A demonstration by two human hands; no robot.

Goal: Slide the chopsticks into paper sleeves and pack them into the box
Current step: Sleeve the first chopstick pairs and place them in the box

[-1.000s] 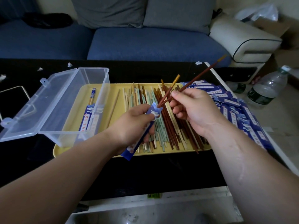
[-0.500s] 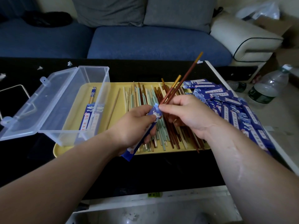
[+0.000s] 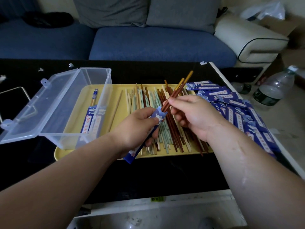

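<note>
The left hand [image 3: 138,128] curls its fingers round a blue printed paper sleeve [image 3: 158,115], with the open mouth pointing up and to the right. The right hand [image 3: 194,116] pinches a pair of reddish-brown wooden chopsticks with yellow ends [image 3: 176,93] between thumb and fingers. Their lower tips are at the sleeve's mouth, apparently just going in, and the pair slants away to the far right.

Under both hands, a flat yellow tray [image 3: 116,90] on the black table [image 3: 148,176] carries a loose heap of brown, pale green and cream chopsticks [image 3: 148,103]. A pile of empty blue sleeves [image 3: 239,113] lies at the right. At the left stands a clear plastic box [image 3: 74,103], its hinged lid open, holding what looks like one sleeved pair [image 3: 90,119].

On that showing the work is near its start: one pair is packed, one is being sleeved, and most of the heap is unwrapped.
</note>
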